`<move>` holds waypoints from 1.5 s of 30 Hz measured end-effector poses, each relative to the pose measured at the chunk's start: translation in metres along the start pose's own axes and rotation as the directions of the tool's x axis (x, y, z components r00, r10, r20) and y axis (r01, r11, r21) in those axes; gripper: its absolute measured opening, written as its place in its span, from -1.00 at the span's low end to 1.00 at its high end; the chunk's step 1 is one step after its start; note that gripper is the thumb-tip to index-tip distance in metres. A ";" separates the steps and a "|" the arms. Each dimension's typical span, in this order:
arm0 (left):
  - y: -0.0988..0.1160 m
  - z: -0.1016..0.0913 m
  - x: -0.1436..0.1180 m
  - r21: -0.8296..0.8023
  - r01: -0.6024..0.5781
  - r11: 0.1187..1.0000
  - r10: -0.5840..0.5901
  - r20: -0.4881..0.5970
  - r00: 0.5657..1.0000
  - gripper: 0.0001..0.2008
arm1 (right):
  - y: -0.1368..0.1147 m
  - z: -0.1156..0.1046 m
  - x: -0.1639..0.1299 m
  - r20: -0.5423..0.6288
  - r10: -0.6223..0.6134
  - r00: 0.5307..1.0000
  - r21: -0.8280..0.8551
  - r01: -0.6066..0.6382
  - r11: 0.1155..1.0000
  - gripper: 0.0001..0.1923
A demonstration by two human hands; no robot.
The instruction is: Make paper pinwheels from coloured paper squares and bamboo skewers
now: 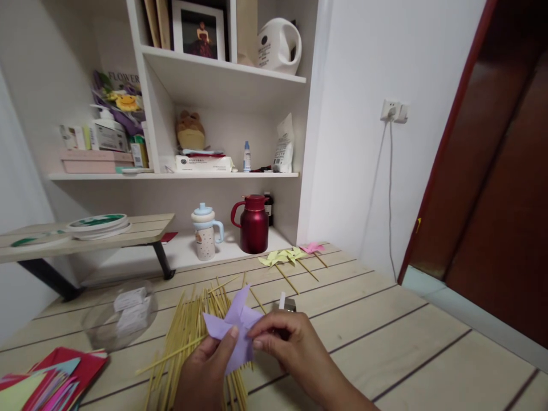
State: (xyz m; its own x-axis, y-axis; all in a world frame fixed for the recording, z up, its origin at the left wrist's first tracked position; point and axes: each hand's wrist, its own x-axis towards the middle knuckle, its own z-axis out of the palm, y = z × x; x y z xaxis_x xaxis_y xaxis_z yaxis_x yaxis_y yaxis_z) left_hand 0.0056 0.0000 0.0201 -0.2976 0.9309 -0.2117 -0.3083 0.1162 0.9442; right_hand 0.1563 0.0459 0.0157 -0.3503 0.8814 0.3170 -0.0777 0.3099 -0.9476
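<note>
A purple paper pinwheel (240, 319) with folded blades is held up over the table in front of me. My left hand (205, 371) is closed on it, the thumb pressed on the paper. My right hand (295, 342) pinches at the pinwheel's right side; whether something small sits between those fingertips is hidden. Below and behind lies a loose pile of thin yellowish sticks (182, 319). One stick slants out left from behind my left hand; I cannot tell if it is attached to the pinwheel. Just beyond my right hand is a small metallic object (290, 305), partly covered.
Yellow pinwheels (274, 258) and a pink pinwheel (312, 248) on sticks lie at the table's back edge. Left are a clear round container (96, 325) with white packets and coloured paper (85, 362). A cup (204, 237) and red jug (254, 228) stand behind.
</note>
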 end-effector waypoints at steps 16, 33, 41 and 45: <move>-0.011 0.001 0.003 0.108 -0.054 0.993 0.053 0.018 0.998 -0.59 | -0.002 0.001 -0.001 0.018 0.041 0.999 -0.029 -0.041 0.999 -0.88; 0.019 0.005 -0.016 0.096 -0.110 0.989 0.117 -0.081 0.990 -0.89 | 0.001 -0.010 0.001 0.105 0.137 0.985 0.049 -0.142 0.989 -0.76; -0.001 -0.002 -0.003 0.090 -0.080 0.993 0.075 0.061 0.995 -0.72 | -0.004 -0.005 -0.001 0.102 0.094 0.990 0.077 -0.102 0.992 -0.86; -0.017 -0.006 0.007 0.047 -0.054 0.997 0.048 0.114 0.992 -0.71 | -0.007 -0.003 -0.002 0.118 0.104 0.988 0.088 -0.114 0.990 -0.89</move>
State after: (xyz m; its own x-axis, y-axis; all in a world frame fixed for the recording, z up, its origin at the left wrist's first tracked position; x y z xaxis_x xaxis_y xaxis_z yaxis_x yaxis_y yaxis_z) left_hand 0.0029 0.0025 0.0010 -0.2072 0.9688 -0.1357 -0.2488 0.0819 0.9651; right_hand 0.1605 0.0434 0.0224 -0.4639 0.8607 0.2100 -0.1186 0.1746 -0.9775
